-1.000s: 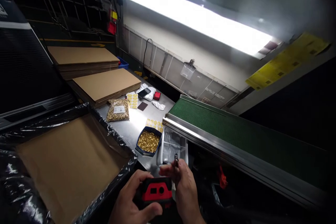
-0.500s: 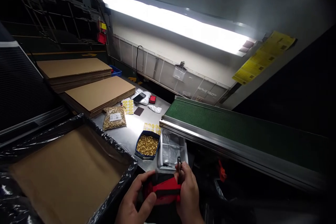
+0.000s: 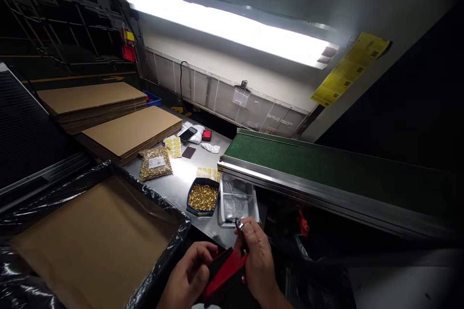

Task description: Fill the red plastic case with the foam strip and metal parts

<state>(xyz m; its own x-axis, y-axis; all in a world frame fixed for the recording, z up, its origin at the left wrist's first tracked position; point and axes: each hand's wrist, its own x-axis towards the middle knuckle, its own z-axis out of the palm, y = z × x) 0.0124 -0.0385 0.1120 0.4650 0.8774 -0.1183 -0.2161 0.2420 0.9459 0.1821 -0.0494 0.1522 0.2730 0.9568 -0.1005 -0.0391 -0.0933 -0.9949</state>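
Right hand (image 3: 258, 256), lower centre of the frame: grip closed, thumb and fingers pinching a small shiny metallic piece (image 3: 239, 224). Left hand (image 3: 187, 273): fingers curled; whether its grip is clamped cannot be determined. Angular red-and-black object (image 3: 226, 273) located between the hands. Dark-blue tray (image 3: 201, 212) of gold-coloured pieces (image 3: 203, 197) stands higher in the frame, on the grey metal surface (image 3: 176, 186).

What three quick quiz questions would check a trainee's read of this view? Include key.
1. Multiple choice: which hand pinches the small shiny piece? A) left B) right C) neither
2. True or false: the bag of gold-coloured pieces bears a white label.
3. Compare: which is nearer the right hand, that bag or the dark blue container?

Key: 1. B; 2. true; 3. the dark blue container.
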